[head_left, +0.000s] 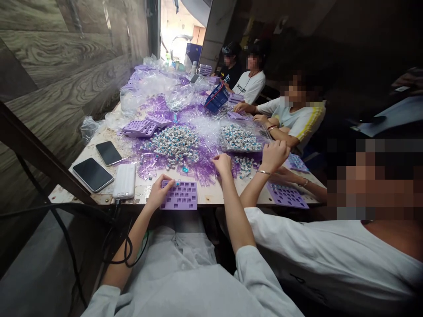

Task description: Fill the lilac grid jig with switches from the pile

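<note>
My left hand (159, 192) grips the left edge of a purple slotted tray (181, 195) that lies at the near edge of the table, fingers curled over its rim. My right hand (222, 164) reaches beyond the tray into the scatter of clear purple pieces (198, 172), its fingers bent down and closed on something I cannot make out. Behind it lies a heap of small white and blue parts (175, 143).
Two phones (93, 174) (109, 152) and a white power bank (124, 181) lie at the table's left. A neighbour's hand (273, 155) reaches beside mine; another purple tray (287, 195) lies before them. Stacked trays (139, 128), plastic bags and more people sit farther along.
</note>
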`<state>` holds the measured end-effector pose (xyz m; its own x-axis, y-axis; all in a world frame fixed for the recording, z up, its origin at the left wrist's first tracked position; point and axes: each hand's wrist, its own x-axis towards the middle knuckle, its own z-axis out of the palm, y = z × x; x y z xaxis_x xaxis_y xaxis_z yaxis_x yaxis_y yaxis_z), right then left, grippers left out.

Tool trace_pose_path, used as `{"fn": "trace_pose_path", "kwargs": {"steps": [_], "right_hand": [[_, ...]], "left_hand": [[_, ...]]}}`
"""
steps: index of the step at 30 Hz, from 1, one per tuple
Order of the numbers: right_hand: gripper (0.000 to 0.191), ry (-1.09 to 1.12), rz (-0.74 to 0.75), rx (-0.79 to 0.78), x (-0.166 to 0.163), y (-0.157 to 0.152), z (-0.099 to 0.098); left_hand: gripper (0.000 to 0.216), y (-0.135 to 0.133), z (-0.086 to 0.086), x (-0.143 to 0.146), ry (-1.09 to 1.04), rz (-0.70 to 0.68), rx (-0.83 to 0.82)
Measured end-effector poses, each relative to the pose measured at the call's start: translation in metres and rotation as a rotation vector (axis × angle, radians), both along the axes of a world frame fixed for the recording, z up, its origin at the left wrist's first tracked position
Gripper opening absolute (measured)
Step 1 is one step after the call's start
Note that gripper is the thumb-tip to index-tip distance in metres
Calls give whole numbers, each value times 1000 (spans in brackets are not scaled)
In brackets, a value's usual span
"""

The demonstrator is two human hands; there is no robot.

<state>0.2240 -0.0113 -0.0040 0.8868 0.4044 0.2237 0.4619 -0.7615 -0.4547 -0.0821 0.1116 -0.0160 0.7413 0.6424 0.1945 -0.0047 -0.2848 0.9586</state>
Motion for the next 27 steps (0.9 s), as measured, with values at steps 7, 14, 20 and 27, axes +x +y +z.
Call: {"fn": "trace_pose_path", "kwargs": {"steps": [7,14,20,27], "right_hand": [[15,-43,-12,-39,-4,7,6],[19,-73,-24,31,-13,5,5],[20,-110,-25,197,-18,0,0],[20,-92,-50,203,-23,-1,5]], "left_hand": [[28,0,1,0,-14,-5,1],[32,0,0,0,9,-2,-39],[30,0,1,0,0,-5,-31],[32,0,0,-1,7,-6,-20]]}}
